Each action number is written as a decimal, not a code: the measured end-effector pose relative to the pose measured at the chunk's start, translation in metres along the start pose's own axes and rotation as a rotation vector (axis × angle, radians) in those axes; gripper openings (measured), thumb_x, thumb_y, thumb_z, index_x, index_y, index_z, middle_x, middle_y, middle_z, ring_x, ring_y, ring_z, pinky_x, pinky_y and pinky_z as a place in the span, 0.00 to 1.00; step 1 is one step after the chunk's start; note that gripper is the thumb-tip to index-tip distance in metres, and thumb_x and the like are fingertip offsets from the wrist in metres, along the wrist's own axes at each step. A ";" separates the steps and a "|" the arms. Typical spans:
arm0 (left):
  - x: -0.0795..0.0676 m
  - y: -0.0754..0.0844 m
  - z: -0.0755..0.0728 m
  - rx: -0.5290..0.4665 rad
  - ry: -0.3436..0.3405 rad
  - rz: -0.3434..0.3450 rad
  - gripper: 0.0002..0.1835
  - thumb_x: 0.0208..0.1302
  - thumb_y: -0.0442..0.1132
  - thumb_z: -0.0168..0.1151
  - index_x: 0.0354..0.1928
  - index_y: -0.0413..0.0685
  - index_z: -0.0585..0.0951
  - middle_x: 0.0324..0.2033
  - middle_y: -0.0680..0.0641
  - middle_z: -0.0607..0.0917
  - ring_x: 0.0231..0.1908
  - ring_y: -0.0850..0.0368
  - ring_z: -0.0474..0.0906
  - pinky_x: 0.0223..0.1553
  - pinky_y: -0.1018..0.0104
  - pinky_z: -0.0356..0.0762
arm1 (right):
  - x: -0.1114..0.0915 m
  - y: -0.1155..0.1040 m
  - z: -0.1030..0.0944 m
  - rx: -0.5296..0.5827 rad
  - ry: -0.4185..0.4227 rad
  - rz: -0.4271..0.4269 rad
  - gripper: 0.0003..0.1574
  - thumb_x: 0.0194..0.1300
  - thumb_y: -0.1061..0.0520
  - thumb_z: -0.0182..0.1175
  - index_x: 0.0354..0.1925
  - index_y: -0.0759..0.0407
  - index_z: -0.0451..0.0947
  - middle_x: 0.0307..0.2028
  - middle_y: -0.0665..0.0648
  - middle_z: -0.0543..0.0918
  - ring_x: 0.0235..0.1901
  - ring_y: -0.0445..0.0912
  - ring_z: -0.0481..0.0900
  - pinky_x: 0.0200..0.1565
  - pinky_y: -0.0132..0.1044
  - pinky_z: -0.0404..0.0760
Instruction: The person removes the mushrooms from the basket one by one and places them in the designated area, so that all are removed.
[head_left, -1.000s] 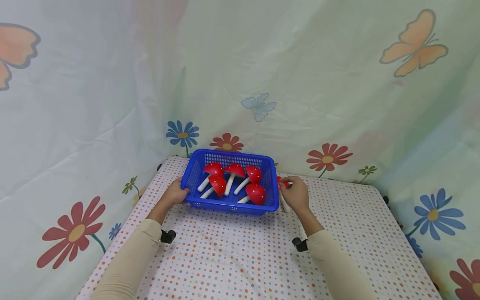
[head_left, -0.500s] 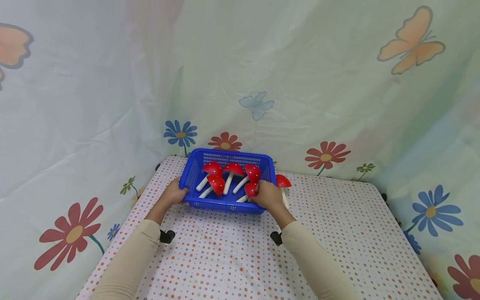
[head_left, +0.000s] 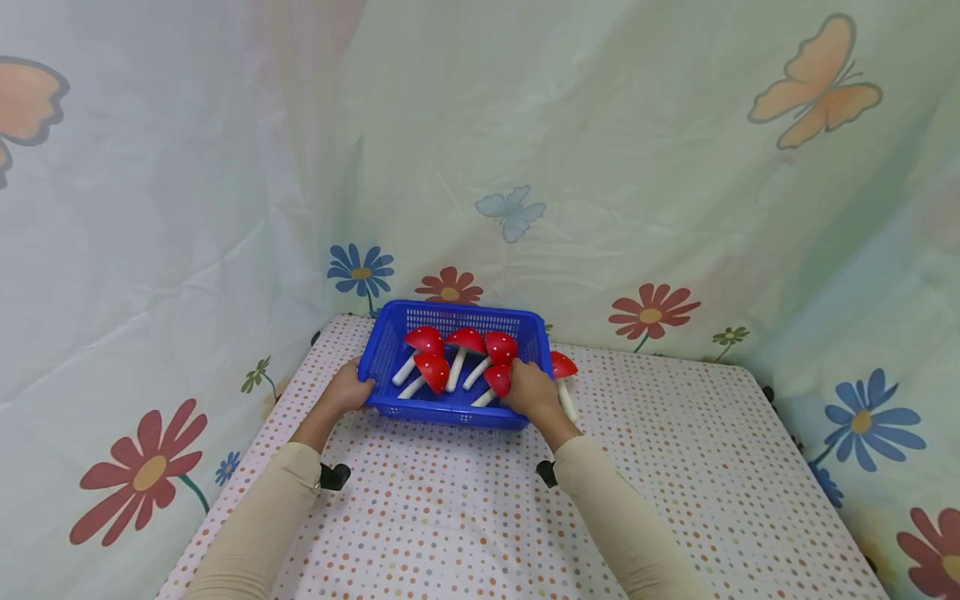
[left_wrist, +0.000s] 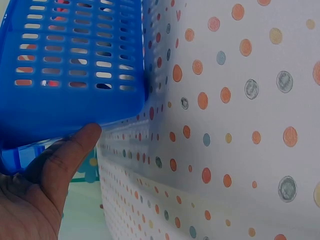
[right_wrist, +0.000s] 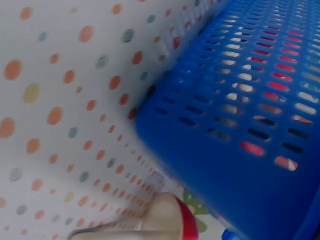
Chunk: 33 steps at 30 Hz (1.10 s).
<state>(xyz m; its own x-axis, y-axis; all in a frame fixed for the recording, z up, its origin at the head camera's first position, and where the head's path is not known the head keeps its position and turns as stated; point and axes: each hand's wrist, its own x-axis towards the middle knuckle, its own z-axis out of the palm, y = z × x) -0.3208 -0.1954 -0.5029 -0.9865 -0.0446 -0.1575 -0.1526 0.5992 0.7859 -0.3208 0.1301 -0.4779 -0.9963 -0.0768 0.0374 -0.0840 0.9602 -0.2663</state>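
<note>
right grip (head_left: 534,390) off outer mushroom (head_left: 563,366), now at mushroom (head_left: 496,379) in basket (head_left: 450,412)

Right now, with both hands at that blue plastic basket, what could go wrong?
The right hand, reaching inside, might jostle the closely grouped red-capped, white-stemmed mushrooms. The left hand grips one end; a tug could shift the blue plastic basket. The red-capped mushroom just outside could get bumped.
</note>
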 end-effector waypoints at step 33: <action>-0.003 0.003 -0.001 0.020 -0.012 -0.006 0.37 0.71 0.36 0.47 0.77 0.39 0.47 0.67 0.26 0.67 0.57 0.35 0.77 0.50 0.51 0.84 | 0.000 0.010 0.008 0.230 0.254 -0.020 0.10 0.57 0.67 0.63 0.40 0.63 0.82 0.40 0.61 0.81 0.38 0.52 0.80 0.46 0.46 0.86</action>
<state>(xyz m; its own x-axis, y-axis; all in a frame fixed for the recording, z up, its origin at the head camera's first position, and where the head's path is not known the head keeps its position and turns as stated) -0.3182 -0.1946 -0.4997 -0.9848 -0.0387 -0.1692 -0.1570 0.6149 0.7728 -0.3217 0.1372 -0.4881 -0.9612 0.0019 0.2759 -0.1339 0.8711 -0.4725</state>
